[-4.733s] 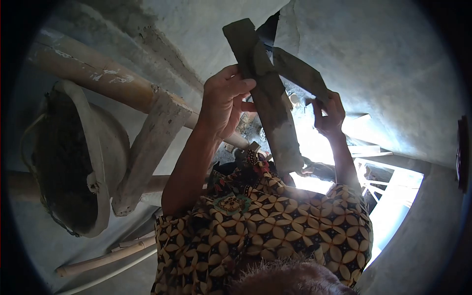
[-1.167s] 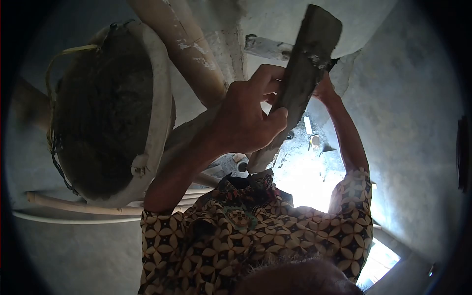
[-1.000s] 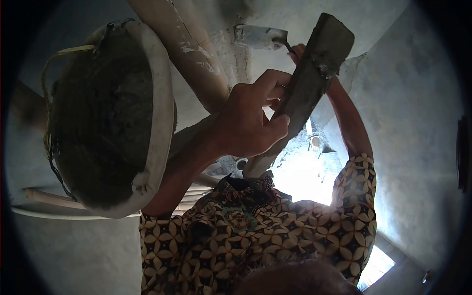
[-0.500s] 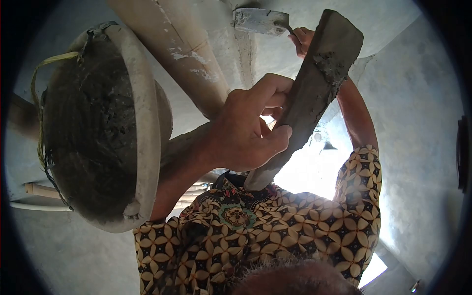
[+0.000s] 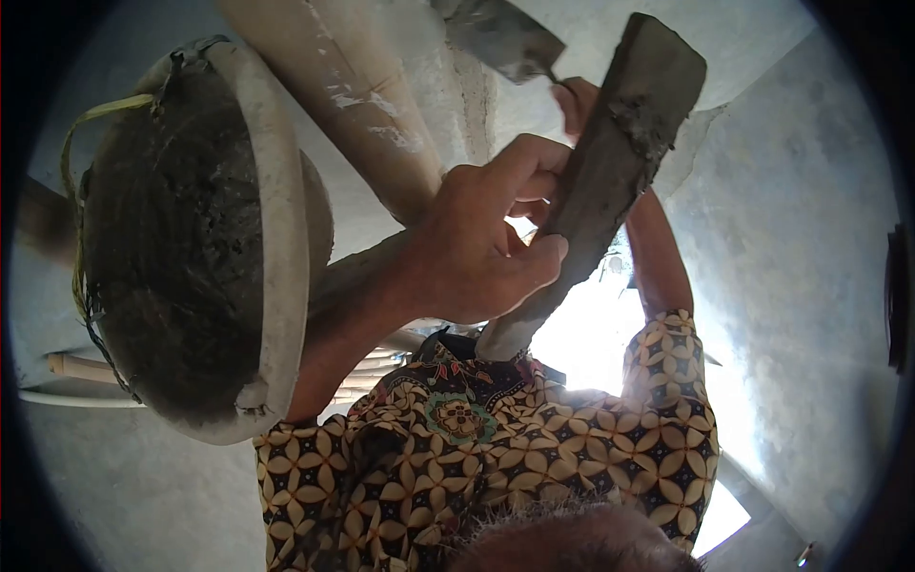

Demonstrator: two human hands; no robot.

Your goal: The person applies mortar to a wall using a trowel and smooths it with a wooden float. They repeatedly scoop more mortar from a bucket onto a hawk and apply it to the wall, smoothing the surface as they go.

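My left hand is shut around a long, flat wooden board smeared with grey mortar, held slanting up to the right. Above and behind the board, my right hand grips the handle of a steel trowel. The trowel's blade lies against the grey plastered surface near the top edge. The board hides part of my right hand. My patterned shirt fills the lower middle.
A large round bucket holding dark wet mortar hangs at the left against a thick bamboo pole. Thinner poles run behind it. A grey plastered wall fills the right. Bright ground shows far below between my arms.
My right hand has come down slightly and the trowel blade has turned from flat to angled. The board and my left hand have stayed almost in place.
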